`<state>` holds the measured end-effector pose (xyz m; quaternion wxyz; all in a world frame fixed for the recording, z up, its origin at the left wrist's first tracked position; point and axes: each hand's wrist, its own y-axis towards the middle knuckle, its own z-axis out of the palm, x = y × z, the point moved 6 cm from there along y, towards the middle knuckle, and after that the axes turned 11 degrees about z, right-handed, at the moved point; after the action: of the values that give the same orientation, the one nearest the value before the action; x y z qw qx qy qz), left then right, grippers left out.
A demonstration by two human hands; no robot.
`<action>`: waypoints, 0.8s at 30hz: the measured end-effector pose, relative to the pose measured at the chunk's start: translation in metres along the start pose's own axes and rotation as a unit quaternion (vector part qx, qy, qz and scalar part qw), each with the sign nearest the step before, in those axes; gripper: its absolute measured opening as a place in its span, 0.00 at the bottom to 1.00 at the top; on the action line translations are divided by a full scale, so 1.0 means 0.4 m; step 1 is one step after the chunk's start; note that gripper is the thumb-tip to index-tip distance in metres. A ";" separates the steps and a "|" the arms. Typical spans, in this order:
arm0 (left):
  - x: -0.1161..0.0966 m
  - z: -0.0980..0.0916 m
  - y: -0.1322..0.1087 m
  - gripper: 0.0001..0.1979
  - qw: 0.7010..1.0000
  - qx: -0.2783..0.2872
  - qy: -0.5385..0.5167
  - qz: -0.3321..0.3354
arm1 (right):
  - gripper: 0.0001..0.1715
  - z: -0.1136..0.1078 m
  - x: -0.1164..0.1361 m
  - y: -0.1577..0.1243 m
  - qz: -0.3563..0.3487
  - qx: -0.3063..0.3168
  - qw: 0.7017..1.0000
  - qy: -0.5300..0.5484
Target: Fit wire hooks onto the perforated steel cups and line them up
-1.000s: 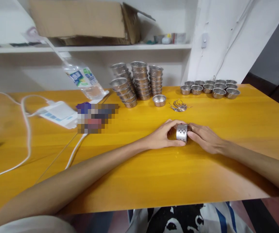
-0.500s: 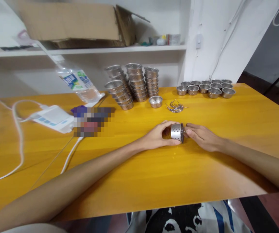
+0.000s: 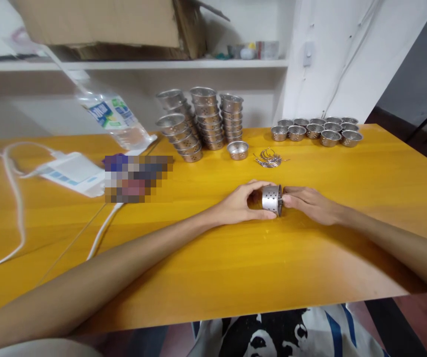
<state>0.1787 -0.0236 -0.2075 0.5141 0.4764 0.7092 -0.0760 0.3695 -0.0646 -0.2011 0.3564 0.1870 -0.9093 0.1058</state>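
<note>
A perforated metal cup (image 3: 271, 200) lies on its side, its open rim facing right. My left hand (image 3: 239, 204) is closed on it from the left, thumb below and fingers above. At the open end, my right hand (image 3: 307, 202) pinches a thin metal wire piece, mostly hidden by the fingertips and the rim. Just beyond the hands lies a small heap of curved metal wires (image 3: 269, 158). One shallow metal cup (image 3: 238, 150) stands upright to the left of that heap.
Several tall stacks of perforated cups (image 3: 204, 119) stand at the back, with rows of single cups (image 3: 315, 131) at back right. A leaning plastic bottle (image 3: 115, 119), a white power strip (image 3: 72, 173) and cables occupy the left. A cardboard box (image 3: 98, 22) rests on the shelf above.
The view has shifted slightly. My right fingers sit a little closer to the cup's rim, and less of the wire shows. The left hand keeps the same hold.
</note>
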 end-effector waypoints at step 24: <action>-0.019 0.000 0.006 0.37 0.999 0.000 -0.008 0.035 | 0.40 -0.007 0.001 0.002 0.013 0.069 0.997 0.010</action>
<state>0.1809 -0.0268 -0.2006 0.5220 0.5003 0.6880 -0.0619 0.3705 -0.0633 -0.1989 0.3498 0.1986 -0.8987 0.1748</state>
